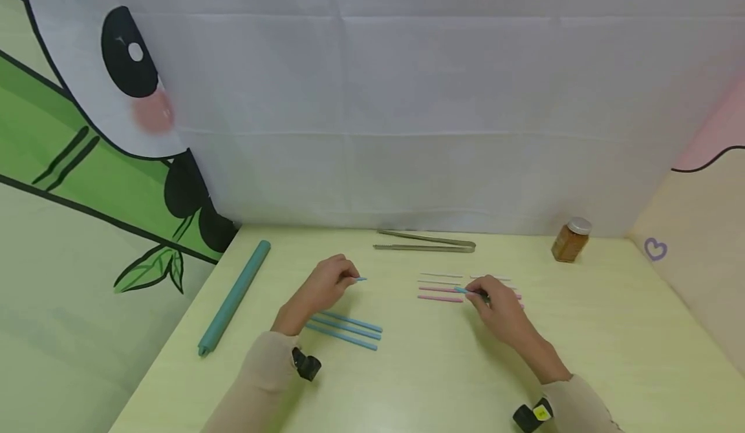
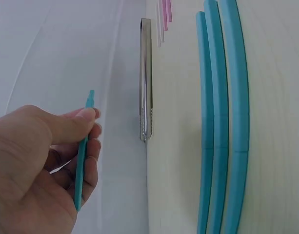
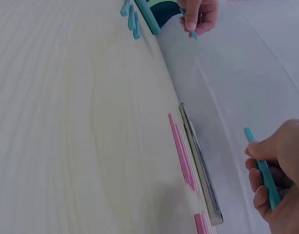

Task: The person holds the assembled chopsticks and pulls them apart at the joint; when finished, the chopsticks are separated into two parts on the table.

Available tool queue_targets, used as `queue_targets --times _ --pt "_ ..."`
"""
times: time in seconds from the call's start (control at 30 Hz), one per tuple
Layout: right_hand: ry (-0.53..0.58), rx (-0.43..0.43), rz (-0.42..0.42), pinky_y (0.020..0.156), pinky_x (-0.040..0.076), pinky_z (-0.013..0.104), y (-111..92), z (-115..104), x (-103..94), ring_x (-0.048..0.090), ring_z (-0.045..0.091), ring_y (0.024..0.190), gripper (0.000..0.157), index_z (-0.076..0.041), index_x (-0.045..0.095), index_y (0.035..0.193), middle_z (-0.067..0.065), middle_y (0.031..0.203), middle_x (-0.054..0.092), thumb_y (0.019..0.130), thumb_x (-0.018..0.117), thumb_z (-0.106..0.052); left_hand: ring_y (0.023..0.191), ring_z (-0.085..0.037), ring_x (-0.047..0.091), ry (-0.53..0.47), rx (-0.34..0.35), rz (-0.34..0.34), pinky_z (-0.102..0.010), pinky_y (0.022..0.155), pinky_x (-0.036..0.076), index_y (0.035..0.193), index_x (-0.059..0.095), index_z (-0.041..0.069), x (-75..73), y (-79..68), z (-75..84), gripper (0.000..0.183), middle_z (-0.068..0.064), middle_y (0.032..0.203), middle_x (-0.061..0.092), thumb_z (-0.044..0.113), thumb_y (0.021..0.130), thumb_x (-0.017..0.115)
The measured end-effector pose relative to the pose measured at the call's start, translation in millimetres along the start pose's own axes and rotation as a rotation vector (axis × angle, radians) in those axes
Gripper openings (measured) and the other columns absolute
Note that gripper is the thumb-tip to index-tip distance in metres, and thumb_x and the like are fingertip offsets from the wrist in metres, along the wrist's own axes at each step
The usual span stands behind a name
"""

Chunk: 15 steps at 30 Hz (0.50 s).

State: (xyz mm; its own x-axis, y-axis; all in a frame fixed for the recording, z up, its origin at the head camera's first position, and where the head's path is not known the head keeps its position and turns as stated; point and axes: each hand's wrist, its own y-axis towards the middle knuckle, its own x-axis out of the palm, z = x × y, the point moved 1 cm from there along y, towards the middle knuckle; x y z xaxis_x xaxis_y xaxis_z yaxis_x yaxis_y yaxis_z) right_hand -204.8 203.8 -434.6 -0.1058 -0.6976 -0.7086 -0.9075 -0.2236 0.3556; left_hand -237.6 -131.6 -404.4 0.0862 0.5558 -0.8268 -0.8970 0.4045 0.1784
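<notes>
My left hand (image 1: pixel 332 284) pinches a short blue rod (image 2: pixel 81 170) between thumb and fingers, above the table left of centre. That rod ends in a narrower, stepped tip. On the right, my right hand (image 1: pixel 497 310) holds another short blue rod (image 3: pixel 269 184), its end pointing left past the fingertips. The two rods are well apart. Near my left hand lie three long blue rods (image 1: pixel 349 329), side by side, each with a seam partway along. Pink rods (image 1: pixel 440 300) and thin pale rods (image 1: pixel 441 274) lie beneath and beside my right hand, which partly hides them.
Metal tongs (image 1: pixel 431 249) lie at the table's back edge, against the white backdrop (image 1: pixel 442 97). A small jar (image 1: pixel 570 242) with a silvery lid stands at the back right. Along the left side of the table (image 1: pixel 419 381) lies a teal roll (image 1: pixel 235 298).
</notes>
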Motion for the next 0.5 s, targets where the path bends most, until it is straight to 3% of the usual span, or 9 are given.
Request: queue_targets --times 0.2,0.37,0.5 --pt "-0.029 -0.018 0.038 0.059 0.041 0.022 -9.5 18.9 -15.8 0.045 0.005 0.069 0.008 -0.008 0.066 0.098 -0.001 0.087 0.061 0.090 0.065 -0.006 0.081 -0.014 0.055 -0.018 0.071 -0.045 -0.026 0.071 0.047 0.102 0.067 0.009 10.9 1.4 -1.2 0.011 -0.001 0.089 0.056 0.011 0.094 0.060" --pt "-0.091 -0.049 0.037 0.061 0.044 0.022 -22.4 33.4 -24.7 0.048 0.003 0.073 0.013 -0.007 0.069 0.098 0.001 0.092 0.063 0.087 0.066 0.000 0.078 -0.014 0.051 -0.046 0.062 -0.079 -0.027 0.069 0.043 0.103 0.068 0.010 36.7 7.4 14.4 0.012 -0.002 0.088 0.054 0.011 0.094 0.060" --pt "-0.118 -0.029 -0.019 0.067 0.048 0.026 -30.3 46.0 -29.1 0.055 0.006 0.081 0.019 -0.009 0.070 0.097 0.001 0.095 0.066 0.084 0.068 0.003 0.079 -0.014 0.051 -0.069 0.060 -0.131 -0.028 0.071 0.044 0.105 0.068 0.009 65.3 12.9 31.2 0.014 -0.003 0.090 0.054 0.009 0.096 0.057"
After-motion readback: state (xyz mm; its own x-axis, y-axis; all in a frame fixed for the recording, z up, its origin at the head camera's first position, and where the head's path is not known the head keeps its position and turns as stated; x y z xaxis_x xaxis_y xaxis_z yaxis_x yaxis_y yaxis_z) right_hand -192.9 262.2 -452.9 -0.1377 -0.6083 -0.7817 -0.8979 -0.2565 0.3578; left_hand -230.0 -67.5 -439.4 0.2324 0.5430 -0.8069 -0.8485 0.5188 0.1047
